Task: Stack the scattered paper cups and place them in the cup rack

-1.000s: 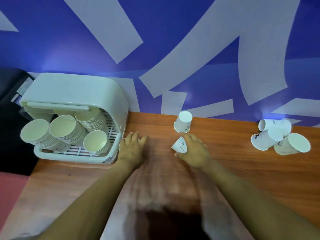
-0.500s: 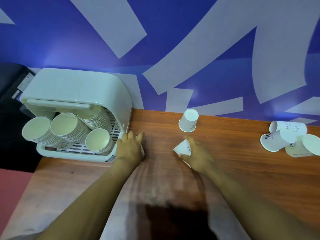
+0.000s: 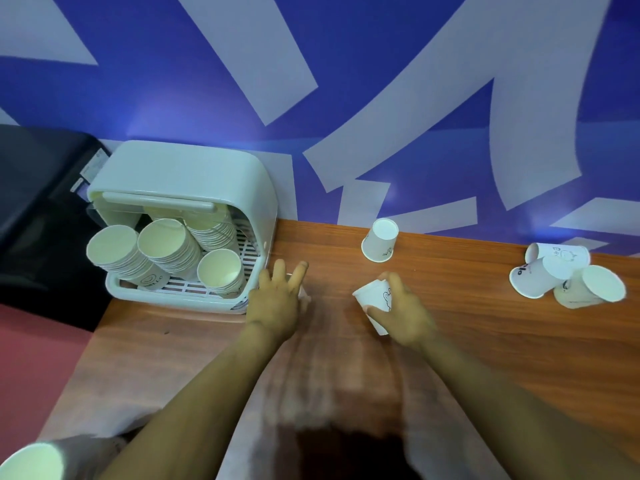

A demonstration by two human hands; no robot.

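White paper cup (image 3: 374, 299) sits pinched in my right hand (image 3: 403, 315); left hand (image 3: 277, 299), fingers spread, covers another by the cup rack (image 3: 180, 209). I'd nest them squarely, then collect strays at one and three o'clock.

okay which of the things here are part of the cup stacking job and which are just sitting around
Part of the job:
cup in right hand
upside-down cup
three tipped cups
cup under left hand
cup rack

Just there:
black object
patterned wall
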